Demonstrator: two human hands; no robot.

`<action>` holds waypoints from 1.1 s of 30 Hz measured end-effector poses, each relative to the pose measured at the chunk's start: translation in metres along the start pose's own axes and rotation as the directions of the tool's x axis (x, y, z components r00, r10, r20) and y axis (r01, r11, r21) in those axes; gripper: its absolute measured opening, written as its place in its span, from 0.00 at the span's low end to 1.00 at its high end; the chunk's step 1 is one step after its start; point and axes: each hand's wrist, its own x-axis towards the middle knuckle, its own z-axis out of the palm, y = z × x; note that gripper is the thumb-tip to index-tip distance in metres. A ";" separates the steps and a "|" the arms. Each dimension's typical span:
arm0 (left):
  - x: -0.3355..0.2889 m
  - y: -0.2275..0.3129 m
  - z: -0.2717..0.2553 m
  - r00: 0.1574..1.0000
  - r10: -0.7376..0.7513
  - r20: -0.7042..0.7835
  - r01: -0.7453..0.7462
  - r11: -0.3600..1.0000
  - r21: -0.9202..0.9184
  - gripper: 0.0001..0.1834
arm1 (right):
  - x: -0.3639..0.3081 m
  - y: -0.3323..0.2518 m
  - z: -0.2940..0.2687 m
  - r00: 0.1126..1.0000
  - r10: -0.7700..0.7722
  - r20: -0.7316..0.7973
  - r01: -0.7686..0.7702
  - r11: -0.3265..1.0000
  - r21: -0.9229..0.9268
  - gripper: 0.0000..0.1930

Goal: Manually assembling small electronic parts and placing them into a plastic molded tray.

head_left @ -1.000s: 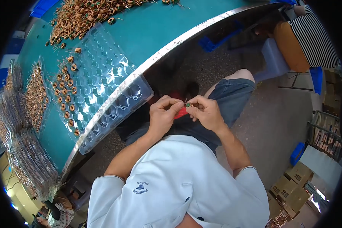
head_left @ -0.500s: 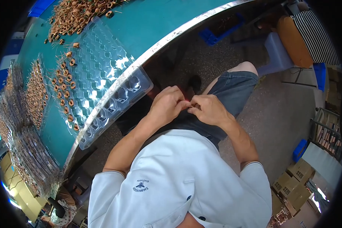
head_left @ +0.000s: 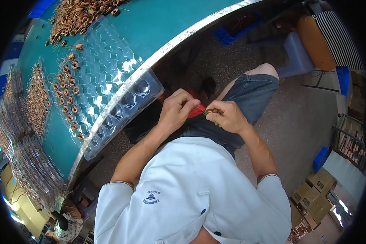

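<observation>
Over my lap, my right hand point(head_left: 228, 115) pinches a small wire-wound ring coil point(head_left: 208, 112) between thumb and fingers. Its copper and a bit of green show, and thin wire leads stick out toward the left. Just beside it, my left hand point(head_left: 176, 110) is closed, thumb pressed toward the curled fingers; whether a lead is caught there is hidden. A red piece point(head_left: 196, 110) lies below and between the hands. On the green table to the left, a clear plastic tray point(head_left: 103, 61) holds rows of similar coils point(head_left: 68, 99) along its left side and overhangs the metal edge.
A heap of loose coils point(head_left: 79, 16) lies at the far end of the table. Stacked filled trays point(head_left: 30, 158) stand at the left. The metal table edge point(head_left: 162, 51) curves close to my left hand. A purple stool point(head_left: 295, 57) and cardboard boxes point(head_left: 313, 199) are at the right.
My hands have moved slightly apart from each other. The coil and its leads now show at my right fingertips, and the red piece is visible between the hands.
</observation>
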 end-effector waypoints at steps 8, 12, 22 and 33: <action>0.000 0.015 -0.010 0.900 0.434 0.042 -0.436 0.897 0.076 0.16 | 0.001 0.004 0.001 0.992 0.129 -0.004 -0.128 0.989 0.078 0.09; 0.003 0.005 -0.008 0.865 0.501 0.038 -0.502 0.858 0.108 0.11 | 0.003 0.001 0.004 0.991 0.123 0.057 -0.128 0.986 0.107 0.09; -0.003 -0.001 -0.002 0.925 0.379 0.023 -0.379 0.920 0.096 0.07 | 0.008 0.005 0.011 0.994 -0.107 -0.005 0.106 0.993 -0.046 0.07; -0.007 0.006 0.015 0.965 -0.249 -0.084 0.164 0.821 -0.547 0.17 | 0.001 0.014 0.031 0.932 0.050 -0.358 0.011 0.986 0.166 0.09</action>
